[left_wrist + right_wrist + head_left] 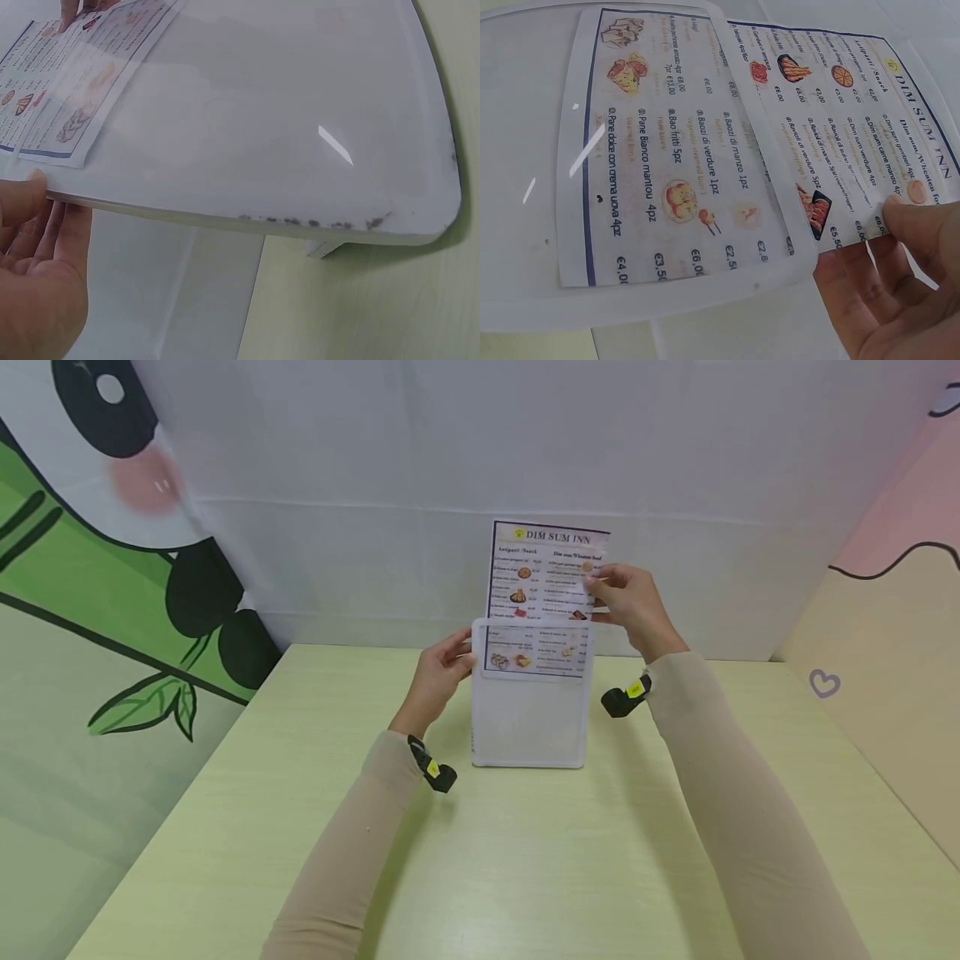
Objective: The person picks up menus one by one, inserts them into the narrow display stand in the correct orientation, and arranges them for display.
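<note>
A clear-fronted menu holder (528, 724) with a white frame stands on the table. Its lower part is bare of paper. A printed menu sheet (542, 568) headed "DIM SUM INN" sits partly inside, its lower portion seen through the clear front (682, 172) and its upper portion sticking out above the rim. My right hand (628, 603) pinches the sheet's right edge, thumb on the printed face and fingers behind. At the holder's upper left edge, my left hand (437, 675) grips with the thumb in front and fingers behind (71, 240).
The pale wood-grain table (480, 877) runs back to a white cloth backdrop (375, 568). Cartoon-printed panels (187, 660) rise at the left and right. Dark marks (315, 223) speckle the holder's side edge, and a foot (322, 247) shows behind it.
</note>
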The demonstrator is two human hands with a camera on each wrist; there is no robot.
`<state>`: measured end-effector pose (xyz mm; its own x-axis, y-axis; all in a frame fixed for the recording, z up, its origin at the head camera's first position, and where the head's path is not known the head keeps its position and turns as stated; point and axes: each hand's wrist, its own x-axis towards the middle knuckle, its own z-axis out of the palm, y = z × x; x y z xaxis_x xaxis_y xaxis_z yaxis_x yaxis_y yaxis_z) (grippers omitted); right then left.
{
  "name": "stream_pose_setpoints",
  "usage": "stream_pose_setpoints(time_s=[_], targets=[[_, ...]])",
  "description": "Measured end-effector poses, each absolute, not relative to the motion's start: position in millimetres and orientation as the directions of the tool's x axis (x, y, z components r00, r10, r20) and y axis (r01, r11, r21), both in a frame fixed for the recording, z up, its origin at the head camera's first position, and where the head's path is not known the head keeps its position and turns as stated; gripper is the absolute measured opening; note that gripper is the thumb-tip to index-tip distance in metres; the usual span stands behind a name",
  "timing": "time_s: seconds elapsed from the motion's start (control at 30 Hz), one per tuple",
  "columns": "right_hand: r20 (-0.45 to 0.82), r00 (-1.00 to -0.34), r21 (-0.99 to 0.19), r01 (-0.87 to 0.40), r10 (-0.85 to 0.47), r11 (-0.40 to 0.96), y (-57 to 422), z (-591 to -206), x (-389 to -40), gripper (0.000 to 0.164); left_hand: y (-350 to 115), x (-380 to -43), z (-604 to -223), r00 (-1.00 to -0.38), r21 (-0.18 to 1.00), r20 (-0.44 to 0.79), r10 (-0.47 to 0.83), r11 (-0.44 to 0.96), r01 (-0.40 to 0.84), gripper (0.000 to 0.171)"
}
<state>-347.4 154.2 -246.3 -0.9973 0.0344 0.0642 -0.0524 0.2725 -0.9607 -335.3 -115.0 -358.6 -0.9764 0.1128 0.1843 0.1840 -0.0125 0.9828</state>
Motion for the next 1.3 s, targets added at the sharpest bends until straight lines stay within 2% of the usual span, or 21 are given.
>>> stream_pose_setpoints(time_s=[0.57,1.3], targets=[[0.036,-0.999,-0.960,-0.026,0.031,0.280,154.9,-244.1,-347.5,0.030,-113.8,-335.8,-355.5,-0.975,0.982,0.187,0.117,-0.028,0.185,0.050],[0.035,-0.999,-0.961,-0.026,0.027,0.275,155.4,-243.3,-342.4,0.038,-115.4,-336.2,-356.1,-0.976,0.984,0.178,0.124,-0.032,0.175,0.050]])
